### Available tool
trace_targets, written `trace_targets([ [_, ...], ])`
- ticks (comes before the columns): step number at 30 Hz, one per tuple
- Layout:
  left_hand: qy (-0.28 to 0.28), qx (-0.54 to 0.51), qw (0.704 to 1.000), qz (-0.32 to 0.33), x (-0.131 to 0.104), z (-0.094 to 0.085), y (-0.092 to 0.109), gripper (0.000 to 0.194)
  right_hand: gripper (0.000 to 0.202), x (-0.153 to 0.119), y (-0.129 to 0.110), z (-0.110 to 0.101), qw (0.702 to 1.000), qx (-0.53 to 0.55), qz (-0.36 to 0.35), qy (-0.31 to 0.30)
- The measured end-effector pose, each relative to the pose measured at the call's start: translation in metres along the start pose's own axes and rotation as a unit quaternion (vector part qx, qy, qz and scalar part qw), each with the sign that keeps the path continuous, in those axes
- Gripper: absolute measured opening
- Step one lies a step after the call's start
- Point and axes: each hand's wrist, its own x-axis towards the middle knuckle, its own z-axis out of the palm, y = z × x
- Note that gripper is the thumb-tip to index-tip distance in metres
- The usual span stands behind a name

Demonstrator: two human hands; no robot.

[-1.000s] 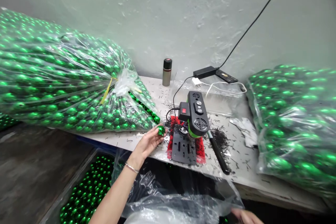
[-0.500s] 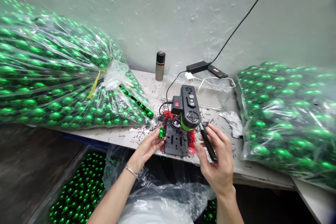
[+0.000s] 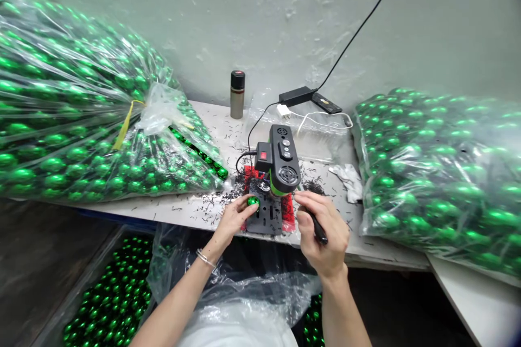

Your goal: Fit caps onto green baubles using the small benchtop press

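My left hand (image 3: 231, 221) pinches a shiny green ball (image 3: 253, 201) between thumb and fingers. The ball is over the slotted black base plate (image 3: 264, 221) of a small black bench machine (image 3: 284, 157), beside the front of its head. My right hand (image 3: 324, 230) is closed round a black handle (image 3: 318, 229) at the machine's right side. Whether the handle joins the machine is hidden. A red switch (image 3: 264, 155) sits on the machine's left side. Red material (image 3: 288, 214) shows under the base plate, among scattered black shavings.
Big clear bags of green balls lie left (image 3: 73, 141) and right (image 3: 439, 173). Behind the machine are a bottle (image 3: 237, 95), a black power adapter (image 3: 296, 96) and a clear plastic tray (image 3: 317, 143). A crumpled white tissue (image 3: 348, 181) lies right. More green balls (image 3: 109, 293) fill a container below left.
My left hand has brought the ball over the base plate. My right fingers, loose around the black handle before, have closed on it. The whole view has shifted slightly.
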Motion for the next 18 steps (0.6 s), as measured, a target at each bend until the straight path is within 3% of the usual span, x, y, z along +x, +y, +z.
trace_targets([
  [3,0.012,0.143,0.987,0.076,0.005,0.007,-0.006,0.036,0.025,0.0,0.0,0.001,1.0,0.001,0.001,-0.002],
  [8,0.059,0.344,0.918,0.186,0.008,0.014,-0.013,0.031,0.023,-0.001,0.0,0.002,1.0,-0.009,0.002,-0.005],
  [18,0.023,0.406,0.875,0.263,0.005,0.016,-0.022,0.033,0.024,-0.004,0.001,0.003,1.0,-0.006,0.004,-0.012],
])
